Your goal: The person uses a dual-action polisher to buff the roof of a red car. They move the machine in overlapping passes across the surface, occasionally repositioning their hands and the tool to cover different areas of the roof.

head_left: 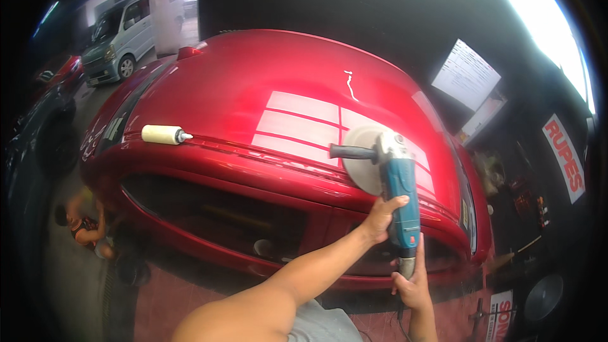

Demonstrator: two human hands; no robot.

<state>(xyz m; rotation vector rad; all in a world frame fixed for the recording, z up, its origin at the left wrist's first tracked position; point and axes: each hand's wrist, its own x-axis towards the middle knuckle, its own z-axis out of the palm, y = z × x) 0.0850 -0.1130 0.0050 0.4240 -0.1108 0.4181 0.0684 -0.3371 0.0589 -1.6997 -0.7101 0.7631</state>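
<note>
A teal rotary polisher (401, 206) with a silver head and a black side handle (351, 152) is in both my hands. Its pale round pad (362, 174) lies against the red car roof (253, 69), near the roof's close edge. My left hand (381, 217) is wrapped round the polisher's body, the thumb across its top. Farther back, my right hand (413, 286) grips the tail end, one finger stretched along the side. Neither hand is on the side handle. A squiggle of white polish (350, 86) shows on the roof beyond the pad.
A cream squeeze bottle (161, 134) lies on its side at the roof's left edge. The polisher's cord (401, 323) hangs by my right forearm. At the lower left, another person (88, 231) crouches beside the car. A silver van (123, 35) stands behind; papers (467, 75) hang at the right.
</note>
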